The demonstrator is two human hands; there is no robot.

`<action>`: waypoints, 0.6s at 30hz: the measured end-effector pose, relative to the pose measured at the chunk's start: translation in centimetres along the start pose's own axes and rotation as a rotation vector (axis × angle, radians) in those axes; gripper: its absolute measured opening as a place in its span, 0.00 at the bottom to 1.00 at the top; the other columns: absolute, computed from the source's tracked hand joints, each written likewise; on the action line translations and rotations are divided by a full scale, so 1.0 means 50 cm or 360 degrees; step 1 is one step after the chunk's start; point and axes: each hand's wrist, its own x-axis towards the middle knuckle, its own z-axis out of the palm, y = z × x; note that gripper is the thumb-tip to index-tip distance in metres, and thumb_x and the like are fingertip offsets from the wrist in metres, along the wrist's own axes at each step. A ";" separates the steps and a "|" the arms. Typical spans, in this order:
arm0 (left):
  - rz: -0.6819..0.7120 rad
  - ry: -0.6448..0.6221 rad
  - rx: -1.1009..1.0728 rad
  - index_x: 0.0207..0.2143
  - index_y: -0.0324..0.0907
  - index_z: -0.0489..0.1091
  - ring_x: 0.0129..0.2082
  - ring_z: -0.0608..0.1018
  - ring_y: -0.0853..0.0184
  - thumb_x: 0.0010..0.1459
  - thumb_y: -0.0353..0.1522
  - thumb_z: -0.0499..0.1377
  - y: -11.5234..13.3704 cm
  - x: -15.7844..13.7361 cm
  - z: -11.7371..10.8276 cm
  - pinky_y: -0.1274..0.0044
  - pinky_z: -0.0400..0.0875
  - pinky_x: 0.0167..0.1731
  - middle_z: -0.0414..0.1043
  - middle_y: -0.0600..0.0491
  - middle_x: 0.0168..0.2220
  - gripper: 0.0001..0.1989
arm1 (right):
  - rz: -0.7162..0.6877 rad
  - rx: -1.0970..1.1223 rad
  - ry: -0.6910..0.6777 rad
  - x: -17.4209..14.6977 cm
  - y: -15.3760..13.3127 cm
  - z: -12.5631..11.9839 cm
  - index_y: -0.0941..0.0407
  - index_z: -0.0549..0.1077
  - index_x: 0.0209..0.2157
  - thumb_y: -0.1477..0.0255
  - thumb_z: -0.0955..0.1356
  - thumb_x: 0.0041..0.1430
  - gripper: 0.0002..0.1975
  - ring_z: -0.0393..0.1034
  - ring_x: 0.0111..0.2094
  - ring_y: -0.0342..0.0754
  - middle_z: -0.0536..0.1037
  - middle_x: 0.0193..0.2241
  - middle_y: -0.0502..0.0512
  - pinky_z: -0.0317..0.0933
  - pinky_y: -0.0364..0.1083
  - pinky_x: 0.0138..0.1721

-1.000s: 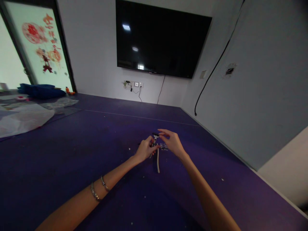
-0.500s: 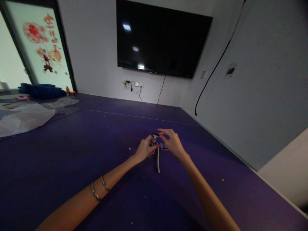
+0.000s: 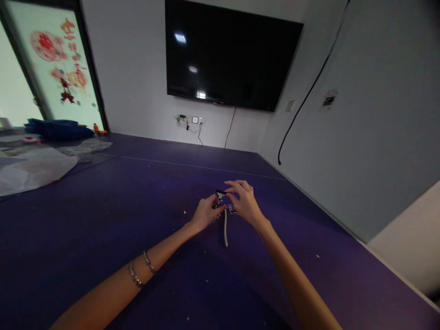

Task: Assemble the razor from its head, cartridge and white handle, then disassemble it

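Note:
My left hand is closed round a small silver-and-black T-shaped piece, its dark bar uppermost. Thumb and fingers of my right hand pinch at the right end of that dark bar. The exact kind of the piece is too small to make out. Just below the hands, a thin pale cord or tube runs downward; its upper end is hidden near my left thumb. Beside my right palm a small clear and dark slotted part shows, partly covered by the hand.
The purple surface carries scattered white specks. At the left lie a crumpled clear plastic sheet and a dark blue cloth bundle. A television hangs on the far wall; a black cable dangles along the right wall.
My right hand has risen very slightly, and the dark bar of the piece has tilted a little. The slotted part shows slightly less beside the right palm.

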 end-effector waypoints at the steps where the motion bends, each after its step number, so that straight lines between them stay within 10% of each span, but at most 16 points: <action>1: 0.0006 0.0005 -0.0003 0.32 0.40 0.65 0.17 0.73 0.70 0.51 0.40 0.59 0.000 0.000 0.000 0.81 0.62 0.19 0.67 0.59 0.17 0.12 | 0.0004 0.0011 0.0001 0.000 0.000 0.000 0.50 0.68 0.47 0.76 0.63 0.55 0.17 0.60 0.48 0.53 0.78 0.37 0.54 0.49 0.56 0.49; 18: -0.0049 0.0055 0.0060 0.24 0.42 0.59 0.16 0.72 0.70 0.50 0.41 0.59 0.019 -0.004 0.000 0.81 0.60 0.17 0.65 0.60 0.15 0.14 | -0.0028 0.0078 -0.0010 0.000 -0.005 -0.002 0.51 0.67 0.46 0.78 0.62 0.54 0.17 0.60 0.47 0.52 0.76 0.38 0.54 0.50 0.55 0.49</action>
